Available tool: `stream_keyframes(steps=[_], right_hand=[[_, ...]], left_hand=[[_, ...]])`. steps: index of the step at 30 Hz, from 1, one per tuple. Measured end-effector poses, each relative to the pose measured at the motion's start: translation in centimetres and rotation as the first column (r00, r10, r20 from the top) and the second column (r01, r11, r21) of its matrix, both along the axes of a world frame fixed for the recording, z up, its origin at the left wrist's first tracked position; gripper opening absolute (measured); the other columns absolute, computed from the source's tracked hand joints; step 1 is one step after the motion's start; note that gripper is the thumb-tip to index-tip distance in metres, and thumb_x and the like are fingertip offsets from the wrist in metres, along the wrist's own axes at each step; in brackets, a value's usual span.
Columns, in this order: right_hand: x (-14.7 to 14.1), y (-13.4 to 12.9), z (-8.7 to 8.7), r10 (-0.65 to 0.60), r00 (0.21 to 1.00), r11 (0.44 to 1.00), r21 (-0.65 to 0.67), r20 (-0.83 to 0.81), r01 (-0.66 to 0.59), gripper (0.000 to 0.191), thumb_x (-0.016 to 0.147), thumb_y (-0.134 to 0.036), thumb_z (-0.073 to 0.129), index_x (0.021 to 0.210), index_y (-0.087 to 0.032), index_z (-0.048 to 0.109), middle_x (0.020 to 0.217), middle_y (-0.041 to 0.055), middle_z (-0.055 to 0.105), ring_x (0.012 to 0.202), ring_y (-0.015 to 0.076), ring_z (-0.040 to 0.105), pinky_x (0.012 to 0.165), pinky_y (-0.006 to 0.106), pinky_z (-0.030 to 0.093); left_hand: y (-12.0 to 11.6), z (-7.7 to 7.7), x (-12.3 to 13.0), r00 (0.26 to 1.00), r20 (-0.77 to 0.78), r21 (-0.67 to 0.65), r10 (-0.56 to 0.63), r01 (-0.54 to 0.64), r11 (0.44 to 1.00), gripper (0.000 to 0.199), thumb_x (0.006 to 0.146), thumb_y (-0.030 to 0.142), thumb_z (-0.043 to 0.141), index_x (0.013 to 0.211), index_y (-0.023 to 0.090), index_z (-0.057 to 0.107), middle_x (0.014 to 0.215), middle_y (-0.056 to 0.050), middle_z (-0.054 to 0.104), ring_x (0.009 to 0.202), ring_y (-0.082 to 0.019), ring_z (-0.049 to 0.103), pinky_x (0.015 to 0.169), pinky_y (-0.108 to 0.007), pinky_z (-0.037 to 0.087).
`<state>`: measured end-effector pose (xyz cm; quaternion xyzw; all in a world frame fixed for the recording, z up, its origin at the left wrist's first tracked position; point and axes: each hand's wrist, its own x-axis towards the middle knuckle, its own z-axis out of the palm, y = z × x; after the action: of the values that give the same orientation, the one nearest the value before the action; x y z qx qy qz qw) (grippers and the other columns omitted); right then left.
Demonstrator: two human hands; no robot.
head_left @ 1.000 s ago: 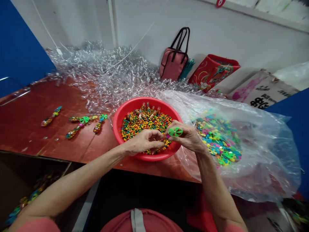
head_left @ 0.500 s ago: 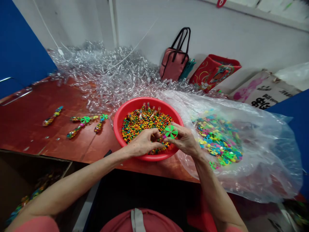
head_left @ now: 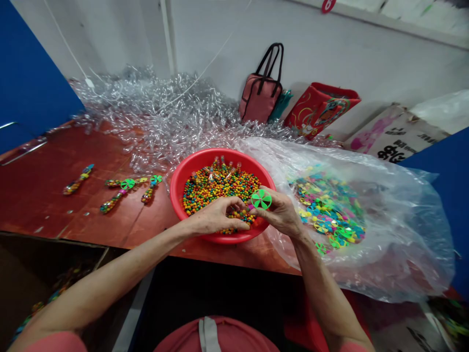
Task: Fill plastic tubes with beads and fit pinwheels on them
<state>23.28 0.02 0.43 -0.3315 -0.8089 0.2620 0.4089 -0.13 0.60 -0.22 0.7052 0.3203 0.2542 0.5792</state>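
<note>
Over the red basin (head_left: pixel 176 195) of small multicoloured balls (head_left: pixel 205 193), both hands meet. My right hand (head_left: pixel 284 215) pinches a green pinwheel (head_left: pixel 261 199) with a pink base that points toward the left hand. My left hand (head_left: pixel 216 215) is curled beside that pink base, its thumb apart from the bent fingers; what lies between them is mostly hidden. Several clear tubes (head_left: pixel 222 164) stick up out of the balls at the basin's far side. To the left lie several ball-filled tubes (head_left: pixel 113 201) with pinwheel tops.
A large heap of clear empty tubes (head_left: pixel 154 107) runs along the wall. On the right a clear plastic bag (head_left: pixel 395 234) holds many coloured pinwheels (head_left: pixel 330 220). A pink handbag (head_left: pixel 260 98), a red paper bag (head_left: pixel 318 110) and a printed sack (head_left: pixel 395 132) stand behind.
The view has shifted slightly. Both hands stay over the basin, and the right one still holds the green pinwheel, with its pink base close to the left fingers.
</note>
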Motion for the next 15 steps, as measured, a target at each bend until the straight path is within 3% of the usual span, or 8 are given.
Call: stream_keyframes(steps=[2, 4, 6, 8, 9, 11, 13, 15], right_hand=[[0.0, -0.3, -0.1, -0.001, 1.0, 1.0, -0.006, -0.001, 0.001, 0.028, 0.093, -0.045, 0.077, 0.084, -0.02, 0.071, 0.079, 0.0013, 0.062, 0.073, 0.0162, 0.057, 0.068, 0.029, 0.045], [-0.2, -0.6, -0.3, -0.012, 1.0, 1.0, -0.008, 0.004, 0.012, 0.03, 0.094, -0.047, 0.076, 0.082, -0.02, 0.07, 0.076, 0.0006, 0.06, 0.072, 0.0159, 0.055, 0.067, 0.029, 0.044], [-0.8, -0.9, -0.7, -0.051, 0.998, 0.999, -0.001, -0.024, 0.051, 0.034, 0.094, -0.049, 0.076, 0.079, -0.02, 0.068, 0.074, -0.0003, 0.057, 0.07, 0.015, 0.053, 0.065, 0.029, 0.043], [-1.4, -1.1, -1.0, -0.112, 0.989, 0.994, 0.003, -0.096, 0.113, 0.037, 0.094, -0.051, 0.075, 0.078, -0.019, 0.066, 0.074, -0.0008, 0.056, 0.068, 0.0143, 0.052, 0.063, 0.028, 0.042], [-1.6, -1.2, -1.1, -0.136, 0.982, 0.991, 0.004, -0.128, 0.137, 0.038, 0.094, -0.052, 0.075, 0.078, -0.02, 0.065, 0.075, -0.0007, 0.056, 0.068, 0.0144, 0.052, 0.063, 0.028, 0.042], [-1.8, -1.6, -1.1, -0.139, 0.976, 0.989, 0.024, -0.166, 0.144, 0.038, 0.095, -0.054, 0.073, 0.08, -0.02, 0.066, 0.076, 0.0001, 0.058, 0.071, 0.0153, 0.054, 0.066, 0.029, 0.045], [-1.6, -2.3, -0.7, -0.089, 0.98, 0.992, 0.072, -0.181, 0.104, 0.037, 0.096, -0.054, 0.072, 0.081, -0.02, 0.068, 0.076, 0.0005, 0.06, 0.072, 0.0158, 0.054, 0.068, 0.03, 0.046], [-1.2, -3.3, -0.4, -0.025, 0.982, 0.991, 0.124, -0.188, 0.049, 0.034, 0.095, -0.052, 0.073, 0.084, -0.02, 0.069, 0.075, 0.0004, 0.061, 0.071, 0.0154, 0.054, 0.067, 0.029, 0.046]], left_hand=[[0.2, 0.2, -0.4, 0.987, 0.007, -0.077, -0.162, 0.162, 0.984, 0.031, 0.093, 0.042, 0.065, 0.11, 0.018, 0.073, 0.1, -0.005, 0.073, 0.083, -0.017, 0.064, 0.078, -0.03, 0.05], [0.2, 0.1, -0.5, 0.987, -0.021, -0.085, -0.159, 0.157, 0.984, 0.034, 0.097, 0.044, 0.059, 0.109, 0.017, 0.074, 0.095, -0.005, 0.074, 0.079, -0.017, 0.064, 0.074, -0.029, 0.05], [-0.1, -0.1, -0.3, 0.997, -0.074, 0.025, 0.012, -0.01, 1.0, 0.029, 0.091, 0.042, 0.066, 0.101, 0.016, 0.075, 0.093, -0.006, 0.075, 0.081, -0.019, 0.065, 0.074, -0.029, 0.05], [-0.4, 0.0, 0.0, 0.973, -0.104, 0.19, 0.205, -0.183, 0.964, 0.024, 0.085, 0.038, 0.073, 0.096, 0.018, 0.074, 0.095, -0.006, 0.075, 0.087, -0.021, 0.066, 0.077, -0.031, 0.051], [-0.5, 0.3, 0.0, 0.964, -0.106, 0.244, 0.243, -0.212, 0.946, 0.023, 0.084, 0.038, 0.074, 0.097, 0.018, 0.074, 0.096, -0.006, 0.075, 0.09, -0.022, 0.067, 0.078, -0.031, 0.052], [-0.8, 1.5, -0.1, 0.98, -0.11, 0.233, 0.168, -0.139, 0.963, 0.025, 0.086, 0.04, 0.073, 0.101, 0.02, 0.075, 0.099, -0.006, 0.076, 0.095, -0.024, 0.069, 0.083, -0.032, 0.054], [-1.2, 3.0, -0.5, 0.992, -0.124, 0.111, -0.022, 0.036, 0.993, 0.028, 0.093, 0.044, 0.065, 0.103, 0.022, 0.077, 0.098, -0.005, 0.077, 0.096, -0.024, 0.07, 0.084, -0.032, 0.055], [-1.9, 4.3, -0.9, 0.975, -0.136, -0.02, -0.178, 0.177, 0.984, 0.033, 0.099, 0.046, 0.057, 0.099, 0.022, 0.079, 0.093, -0.005, 0.078, 0.088, -0.022, 0.071, 0.08, -0.031, 0.056]])
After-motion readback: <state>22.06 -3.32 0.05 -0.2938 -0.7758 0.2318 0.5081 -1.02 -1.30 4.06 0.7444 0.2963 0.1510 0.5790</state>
